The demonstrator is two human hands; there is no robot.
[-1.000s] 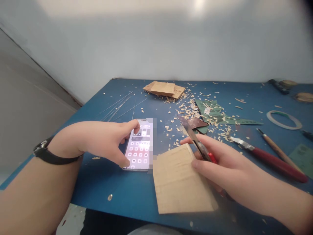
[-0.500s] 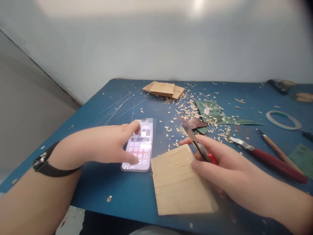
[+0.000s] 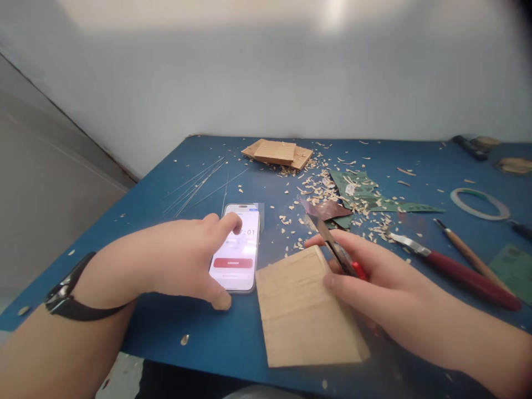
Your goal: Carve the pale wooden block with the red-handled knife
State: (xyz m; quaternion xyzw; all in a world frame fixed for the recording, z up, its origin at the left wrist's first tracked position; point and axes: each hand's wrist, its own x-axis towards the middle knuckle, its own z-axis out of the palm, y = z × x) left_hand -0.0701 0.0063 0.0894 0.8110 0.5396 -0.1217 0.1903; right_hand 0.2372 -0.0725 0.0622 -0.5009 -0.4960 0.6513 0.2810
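Note:
A phone lies on the blue table, its lit screen showing a timer-like number and a red button. Over its left side is my left hand, thumb and index finger apart, holding nothing. My right hand grips a square, pale wooden block by its right edge, thumb on the top face. The same hand also holds a knife with a red part on its handle, the blade pointing up and left. The fingers beneath the block are partly hidden.
Stacked wooden pieces lie at the back, beside wood shavings and green sheets. Thin wires lie at the left. A red-handled knife, a wooden-handled tool and a tape roll lie at the right.
The phone screen has switched from app icons to a timer-like page. My left thumb has moved down off the screen toward the phone's lower edge. My right hand still holds the block and knife.

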